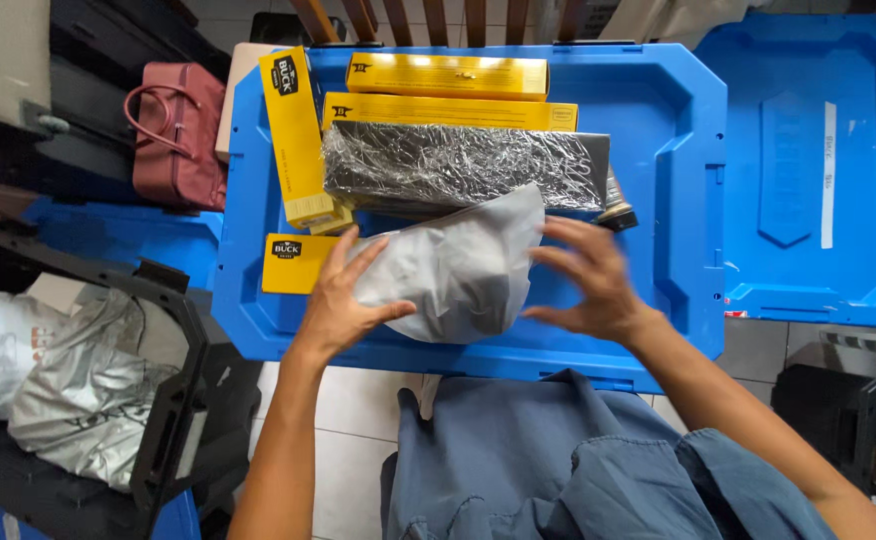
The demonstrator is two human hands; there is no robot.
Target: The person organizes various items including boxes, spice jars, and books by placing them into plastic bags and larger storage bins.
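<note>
Left hand (343, 305) grip: fingers spread flat on the left edge of a grey plastic mailer bag (458, 270), thumb under it; right hand (590, 280) grip open, fingertips just touching the bag's right edge, nothing clamped. Bag lies in the blue storage bin (658, 150), centre-bottom. At 12 o'clock, touching it, a black box in clear wrap (463, 165); yellow boxes (448, 78) at 12, 10 and 9; blue lid (808, 160) at 2; maroon handbag (178, 135) at 10.
</note>
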